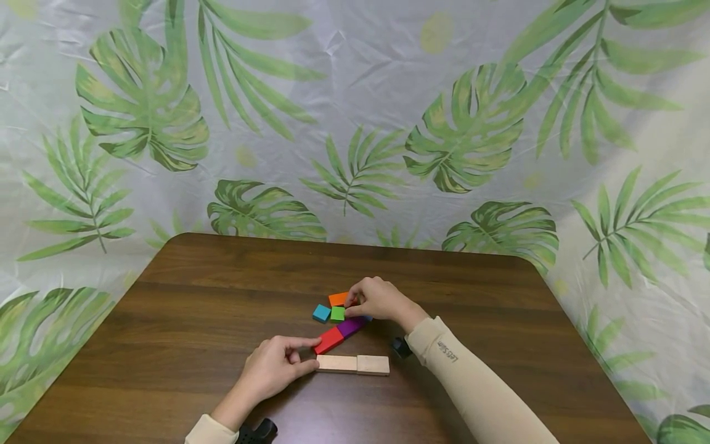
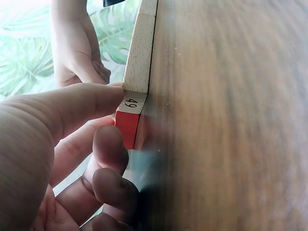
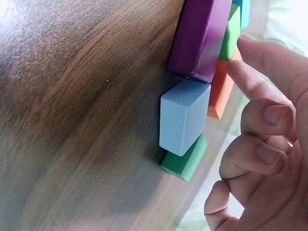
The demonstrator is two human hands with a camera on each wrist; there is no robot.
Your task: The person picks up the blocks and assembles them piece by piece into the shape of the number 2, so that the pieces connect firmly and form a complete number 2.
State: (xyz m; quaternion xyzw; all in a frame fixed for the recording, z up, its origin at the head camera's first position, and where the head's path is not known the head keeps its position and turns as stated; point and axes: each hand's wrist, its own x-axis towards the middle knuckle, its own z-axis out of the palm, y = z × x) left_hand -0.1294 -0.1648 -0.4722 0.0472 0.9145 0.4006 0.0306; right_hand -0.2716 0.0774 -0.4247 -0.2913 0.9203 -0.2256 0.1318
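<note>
My left hand [image 1: 274, 364] touches the end of a red block [image 1: 330, 340] with its index finger. Its thumb rests at the end of a plain wooden block [image 1: 337, 364], which lies end to end with a second plain block [image 1: 373, 365]. Over the far blocks, my right hand [image 1: 383, 299] has its thumb at a light green block [image 1: 337, 314] and its index finger at an orange block [image 1: 337, 300]. A purple block [image 3: 199, 38] continues from the red one. A pale blue block [image 3: 185, 118] and a dark green block [image 3: 185, 161] lie past it.
A blue block [image 1: 321, 313] lies left of the light green one. All the blocks lie on a dark wooden table [image 1: 222, 296] with rounded far corners. Behind it hangs a leaf-print cloth [image 1: 366, 92].
</note>
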